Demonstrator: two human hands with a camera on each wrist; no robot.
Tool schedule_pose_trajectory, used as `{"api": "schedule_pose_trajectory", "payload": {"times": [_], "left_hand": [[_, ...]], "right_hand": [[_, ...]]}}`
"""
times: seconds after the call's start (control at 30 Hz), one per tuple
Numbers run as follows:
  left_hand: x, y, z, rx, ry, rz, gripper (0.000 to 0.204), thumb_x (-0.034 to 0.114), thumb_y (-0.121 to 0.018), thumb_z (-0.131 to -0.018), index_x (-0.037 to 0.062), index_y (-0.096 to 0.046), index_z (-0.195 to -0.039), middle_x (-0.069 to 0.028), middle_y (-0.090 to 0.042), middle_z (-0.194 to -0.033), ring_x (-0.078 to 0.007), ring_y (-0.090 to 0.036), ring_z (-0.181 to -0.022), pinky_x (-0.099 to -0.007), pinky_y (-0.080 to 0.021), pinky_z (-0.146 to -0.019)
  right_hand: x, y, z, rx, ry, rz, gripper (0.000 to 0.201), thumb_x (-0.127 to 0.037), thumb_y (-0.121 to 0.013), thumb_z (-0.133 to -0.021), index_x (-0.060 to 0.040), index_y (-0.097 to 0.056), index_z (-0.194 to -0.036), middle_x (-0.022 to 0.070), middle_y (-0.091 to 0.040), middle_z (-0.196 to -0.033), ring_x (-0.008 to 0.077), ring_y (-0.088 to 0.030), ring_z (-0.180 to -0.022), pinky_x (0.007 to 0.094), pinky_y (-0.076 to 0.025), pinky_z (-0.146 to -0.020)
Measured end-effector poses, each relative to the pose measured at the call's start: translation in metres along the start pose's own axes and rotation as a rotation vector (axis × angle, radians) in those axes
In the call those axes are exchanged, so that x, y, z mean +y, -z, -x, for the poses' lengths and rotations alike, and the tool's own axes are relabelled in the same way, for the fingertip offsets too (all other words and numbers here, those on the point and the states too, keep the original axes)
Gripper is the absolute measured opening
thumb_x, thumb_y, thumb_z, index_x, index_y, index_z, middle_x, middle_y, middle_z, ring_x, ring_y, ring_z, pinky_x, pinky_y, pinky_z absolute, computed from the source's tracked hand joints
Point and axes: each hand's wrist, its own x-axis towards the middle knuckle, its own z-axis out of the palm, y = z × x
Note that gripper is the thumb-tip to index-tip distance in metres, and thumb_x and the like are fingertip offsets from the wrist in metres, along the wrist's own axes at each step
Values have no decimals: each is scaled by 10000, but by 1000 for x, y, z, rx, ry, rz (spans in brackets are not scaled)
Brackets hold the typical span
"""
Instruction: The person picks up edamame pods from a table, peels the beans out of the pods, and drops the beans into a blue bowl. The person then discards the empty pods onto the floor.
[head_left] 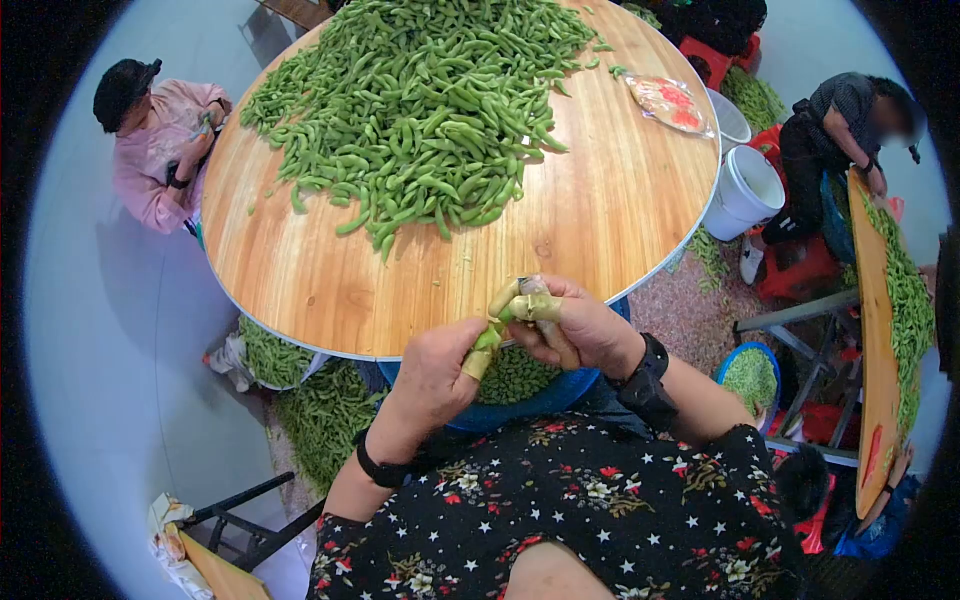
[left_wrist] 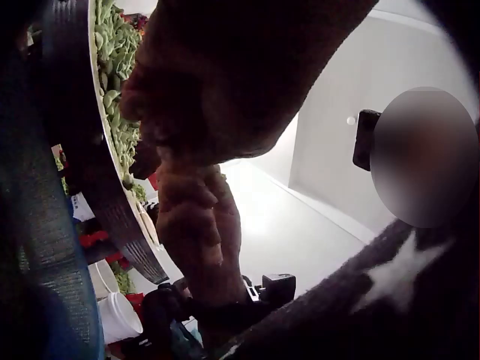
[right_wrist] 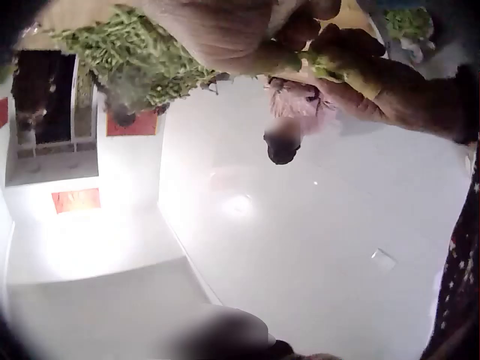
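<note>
Over the near edge of the round table, both hands meet at a green soybean pod. My left hand pinches it between thumb and curled fingers. Opposite, the thumb and curled fingers of my right hand pinch the pod's other end. Yellowish wrappings cover several fingertips, on both hands. In the right wrist view the green pod shows between the two hands. The left wrist view has the hands dark against the light, and the pod is hidden there. Directly below the hands, a blue basin contains many green pieces.
A large heap of soybean pods covers the far part of the wooden table, with a plastic packet at its right. White buckets stand beyond. More pods lie on the floor at left. Other people sit left and right.
</note>
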Motion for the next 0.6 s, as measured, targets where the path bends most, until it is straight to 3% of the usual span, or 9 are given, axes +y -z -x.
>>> {"api": "schedule_pose_trajectory", "payload": {"times": [0.1, 0.17, 0.23, 0.3, 0.4, 0.53, 0.6], "left_hand": [[-1, -4, -1, 110, 25, -11, 167, 78, -568, -834, 7, -567, -985, -174, -603, -799, -371, -599, -721, -403, -475, -621], [11, -3, -4, 100, 57, -65, 173, 79, -582, -823, 7, -560, -979, -166, -602, -798, -361, -599, -718, -405, -475, -620], [12, -2, -7, 94, 89, -117, 181, 79, -597, -813, 6, -553, -973, -159, -602, -797, -352, -599, -715, -408, -475, -619], [2, -4, -9, 103, -108, -318, 156, 81, -610, -795, 22, -555, -927, -150, -582, -757, -342, -592, -700, -415, -470, -602], [-1, -2, -10, 67, -90, -294, 139, 64, -603, -807, 26, -577, -939, -166, -598, -792, -358, -597, -745, -409, -481, -627], [-6, 1, -9, 37, -70, -282, 109, 66, -604, -813, 23, -582, -911, -175, -589, -771, -360, -593, -733, -400, -474, -618], [-2, 6, -7, 105, -50, -256, 92, 113, -602, -812, 32, -566, -834, -158, -559, -712, -349, -581, -686, -424, -458, -585]], "right_hand": [[0, -5, -2, 92, 33, 112, 119, -153, -616, -884, -46, -609, -934, 8, -611, -802, 57, -544, -655, 190, -407, -499], [6, -3, -9, 167, 254, 487, 72, -93, -600, -878, -41, -597, -928, 10, -609, -801, 62, -560, -685, 205, -448, -560], [4, -5, -9, 172, 263, 528, 57, -73, -597, -873, -36, -591, -915, 13, -610, -805, 67, -563, -692, 217, -461, -587], [0, -9, -8, 179, 272, 569, 42, -53, -593, -868, -31, -585, -903, 15, -610, -808, 72, -566, -699, 229, -475, -614], [-7, -13, -5, 151, 169, 414, 39, -56, -598, -867, -25, -581, -882, 17, -607, -792, 76, -565, -693, 241, -477, -611], [-15, -18, -3, 154, 137, 589, 64, -70, -585, -878, -11, -564, -863, 35, -594, -762, 93, -567, -688, 254, -476, -608], [-17, -13, -8, 144, 130, 647, 76, -80, -583, -878, -14, -556, -851, 54, -594, -749, 112, -571, -687, 263, -475, -613]]}}
